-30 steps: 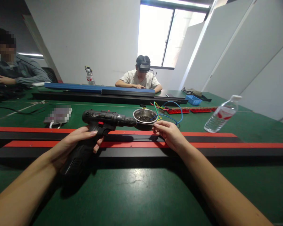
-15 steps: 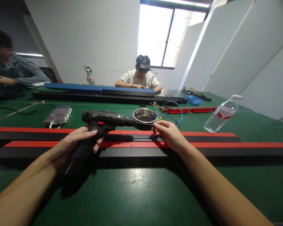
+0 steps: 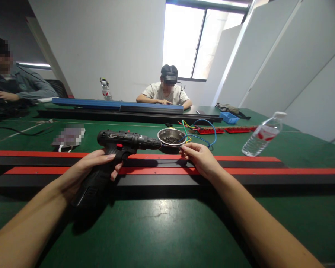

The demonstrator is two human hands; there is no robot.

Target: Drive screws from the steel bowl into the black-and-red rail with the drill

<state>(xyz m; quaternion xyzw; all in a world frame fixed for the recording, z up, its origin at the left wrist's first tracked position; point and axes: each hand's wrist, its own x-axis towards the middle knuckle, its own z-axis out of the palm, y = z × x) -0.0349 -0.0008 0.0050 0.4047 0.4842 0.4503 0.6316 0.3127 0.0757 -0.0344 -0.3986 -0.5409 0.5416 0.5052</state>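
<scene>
Drill (image 3: 119,142) — likely stiff and weighty, best held by its handle (image 3: 96,179) — is at nine o'clock from the bowl (image 3: 167,133), clasped in the left hand (image 3: 89,163); right hand (image 3: 198,157) pinches its bit (image 3: 171,146).

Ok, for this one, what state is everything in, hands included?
Left hand: wrapped round the cordless drill's grip
Cordless drill: held up, chuck toward the right hand; running or not, cannot tell
Right hand: fingertips pinched at the thin bit's end
Metal bowl: upright, holding small dark pieces
Near water bottle: capped, standing
Red-topped beams: lying parallel
</scene>
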